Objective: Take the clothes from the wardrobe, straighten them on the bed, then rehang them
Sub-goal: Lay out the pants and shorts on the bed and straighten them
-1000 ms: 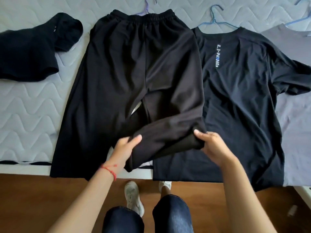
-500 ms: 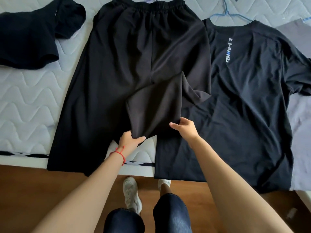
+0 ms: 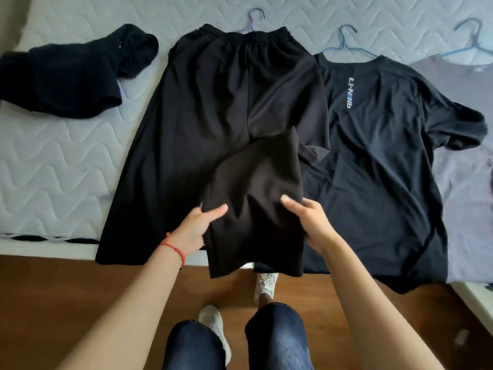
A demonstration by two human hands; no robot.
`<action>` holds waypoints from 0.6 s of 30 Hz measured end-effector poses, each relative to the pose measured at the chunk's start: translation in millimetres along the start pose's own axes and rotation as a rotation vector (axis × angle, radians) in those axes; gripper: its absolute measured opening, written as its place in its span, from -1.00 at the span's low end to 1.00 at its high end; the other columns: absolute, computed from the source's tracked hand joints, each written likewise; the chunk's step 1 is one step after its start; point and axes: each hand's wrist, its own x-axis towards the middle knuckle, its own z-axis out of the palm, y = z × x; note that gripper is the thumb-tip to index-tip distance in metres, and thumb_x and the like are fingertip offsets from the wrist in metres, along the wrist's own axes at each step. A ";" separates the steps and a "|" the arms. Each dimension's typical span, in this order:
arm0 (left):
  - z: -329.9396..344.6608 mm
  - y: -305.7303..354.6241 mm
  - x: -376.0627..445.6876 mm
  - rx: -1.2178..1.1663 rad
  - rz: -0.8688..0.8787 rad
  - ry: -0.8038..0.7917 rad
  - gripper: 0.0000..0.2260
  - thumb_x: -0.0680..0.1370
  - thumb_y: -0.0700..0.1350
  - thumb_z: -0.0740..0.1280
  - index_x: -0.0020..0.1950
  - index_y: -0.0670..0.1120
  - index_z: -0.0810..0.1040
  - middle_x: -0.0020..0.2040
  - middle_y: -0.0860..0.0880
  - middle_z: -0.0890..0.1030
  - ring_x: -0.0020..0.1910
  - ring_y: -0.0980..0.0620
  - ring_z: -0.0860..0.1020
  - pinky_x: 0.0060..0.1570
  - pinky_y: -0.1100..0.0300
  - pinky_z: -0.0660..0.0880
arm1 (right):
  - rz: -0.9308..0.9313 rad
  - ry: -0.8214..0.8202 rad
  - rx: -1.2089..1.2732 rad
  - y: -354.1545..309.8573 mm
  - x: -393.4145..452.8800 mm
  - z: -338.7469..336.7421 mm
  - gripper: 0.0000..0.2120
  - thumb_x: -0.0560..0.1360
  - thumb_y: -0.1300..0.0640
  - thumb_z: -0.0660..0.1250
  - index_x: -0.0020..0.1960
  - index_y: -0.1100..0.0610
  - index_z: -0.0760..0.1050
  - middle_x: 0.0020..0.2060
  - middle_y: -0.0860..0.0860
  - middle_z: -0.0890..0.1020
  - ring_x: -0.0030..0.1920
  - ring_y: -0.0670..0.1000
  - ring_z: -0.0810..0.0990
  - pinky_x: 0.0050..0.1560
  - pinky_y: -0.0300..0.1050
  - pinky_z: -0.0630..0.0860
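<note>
Holding the right leg of the black shorts by its two side edges, the hands have drawn it back toward the person since half a second ago, when its hem was folded up over the seat of the garment. The left hand has its thumb on top of the cloth and fingers curled beneath the left edge; the right hand pinches the right edge the same way, thumb showing above. Between them the leg hangs lifted, its hem now dropped over the near edge of the bed above the wooden floor.

That reads as the fold being undone: the leg is nearly back in line with its partner, so the straightening of this garment looks close to finished, with laying the leg flat and smoothing it yet to do.

Further out, the shorts lie with their long axis running straight away from the person, hems near, elastic waistband far. The left leg lies flat and reaches the bed's edge. A purple hanger pokes out just beyond the waistband.

Just beside the shorts on the right lies a dark T-shirt, collar far, on a blue hanger; the lifted leg overlaps its edge. A grey shirt lies beyond that, and a crumpled dark garment sits well apart at far left.
</note>
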 end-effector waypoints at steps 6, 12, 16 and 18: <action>-23.4 -45.2 -46.0 0.151 0.053 0.047 -0.86 0.48 -0.23 0.36 0.01 -0.23 0.59 0.00 -0.17 0.64 -0.09 -0.03 0.61 0.11 0.09 0.49 | -0.074 0.261 -0.084 51.1 -74.0 10.7 -0.91 0.47 0.22 0.35 -0.05 0.17 0.60 -0.16 0.05 0.69 -0.11 0.06 0.66 -0.01 -0.06 0.59; -53.6 -108.3 -111.2 0.273 0.098 -0.056 -0.78 0.50 -0.24 0.33 0.14 -0.22 0.55 -0.07 -0.05 0.63 -0.04 -0.02 0.59 0.03 0.16 0.50 | -0.127 0.389 -0.066 123.6 -168.9 11.0 -0.93 0.46 0.23 0.35 -0.14 0.11 0.60 -0.29 -0.07 0.70 -0.25 -0.10 0.65 -0.27 -0.33 0.55; -74.4 -147.8 -117.8 0.393 0.060 0.017 -0.81 0.50 -0.24 0.33 0.09 -0.25 0.58 -0.02 -0.15 0.60 0.02 -0.11 0.57 0.05 0.11 0.47 | -0.041 0.505 -0.281 173.8 -187.0 4.8 -0.90 0.46 0.19 0.33 -0.23 0.13 0.57 -0.36 -0.02 0.64 -0.22 0.00 0.61 -0.25 -0.13 0.52; -83.8 -161.6 -119.9 0.512 0.012 0.017 -0.95 0.52 -0.22 0.31 -0.10 -0.11 0.55 -0.16 -0.11 0.56 -0.14 -0.10 0.56 -0.12 0.11 0.48 | 0.081 0.557 -0.488 194.5 -190.7 1.1 -0.90 0.44 0.18 0.31 -0.09 0.14 0.57 -0.19 0.08 0.64 -0.04 0.11 0.60 -0.12 -0.07 0.46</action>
